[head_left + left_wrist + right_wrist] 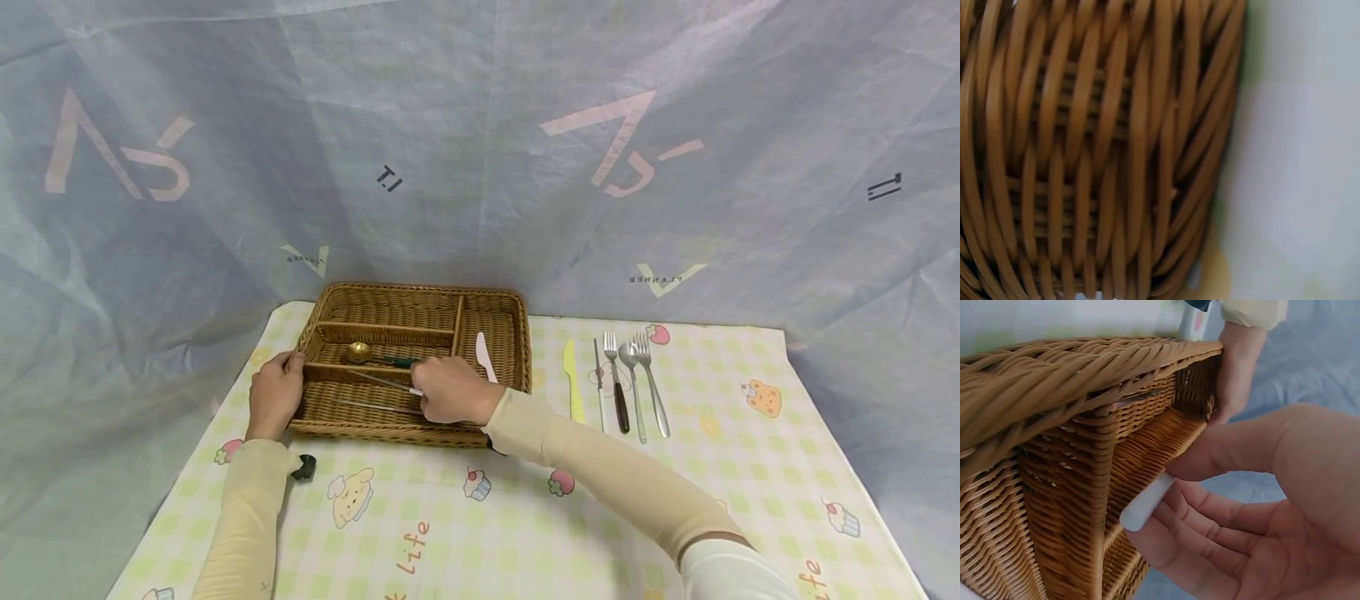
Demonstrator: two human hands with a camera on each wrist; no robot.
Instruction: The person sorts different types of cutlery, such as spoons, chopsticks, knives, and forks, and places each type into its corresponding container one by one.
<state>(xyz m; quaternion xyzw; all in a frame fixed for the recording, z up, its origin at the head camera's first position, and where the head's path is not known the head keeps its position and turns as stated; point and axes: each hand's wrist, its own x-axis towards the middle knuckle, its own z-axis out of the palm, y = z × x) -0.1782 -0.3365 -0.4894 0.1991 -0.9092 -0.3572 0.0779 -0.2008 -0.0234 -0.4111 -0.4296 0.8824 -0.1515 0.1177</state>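
My right hand (453,389) pinches the white handle (1147,503) of a slim utensil between thumb and fingers, over the front of a wicker cutlery basket (420,437). The utensil's thin metal part (378,379) points left; I cannot tell its kind. Below it, another thin metal piece (375,406) lies in the front compartment, partly hidden by the hand. In the middle compartment rests a gold spoon (359,352) with a dark green handle. A pale pink knife (484,354) leans in the right compartment. At the basket's left end, my left hand (275,392) holds the rim.
Right of the basket, a yellow knife (573,383), a white-handled knife (601,387), a dark-handled fork (617,383), a spoon (635,392) and a silver fork (652,387) lie in a row on the checked tablecloth (720,483). A grey cloth (480,125) hangs behind.
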